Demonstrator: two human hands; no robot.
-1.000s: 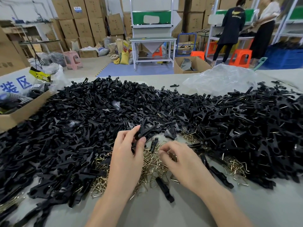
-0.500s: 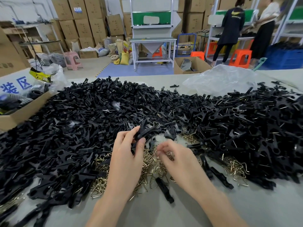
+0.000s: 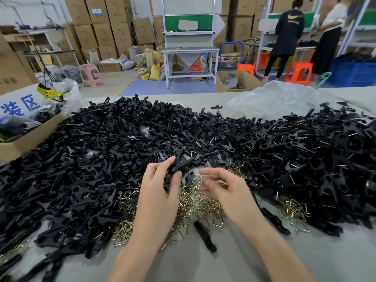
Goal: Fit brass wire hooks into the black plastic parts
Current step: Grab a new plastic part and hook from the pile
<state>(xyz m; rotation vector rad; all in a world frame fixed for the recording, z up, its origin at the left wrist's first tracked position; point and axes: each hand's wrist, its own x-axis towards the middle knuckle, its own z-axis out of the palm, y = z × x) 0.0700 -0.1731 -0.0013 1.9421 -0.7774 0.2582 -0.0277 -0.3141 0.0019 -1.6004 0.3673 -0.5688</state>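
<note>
The black plastic part [image 3: 181,162] looks light and stiff, so my left hand [image 3: 156,200] clamps its near end between thumb and fingers, leaving the far end free toward 1 o'clock. My right hand [image 3: 227,192], at 4 o'clock of the part and just apart from it, pinches what seems a thin, springy brass wire hook [image 3: 204,177]. It is slippery, I judge, and best held by a straight leg.

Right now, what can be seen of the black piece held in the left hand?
The black plastic part is matt and angular, seemingly slim arms meeting in a fork. It tilts up to the right above the brass hooks. Only the left hand touches it, pinching its lower end between thumb and fingers.
</note>
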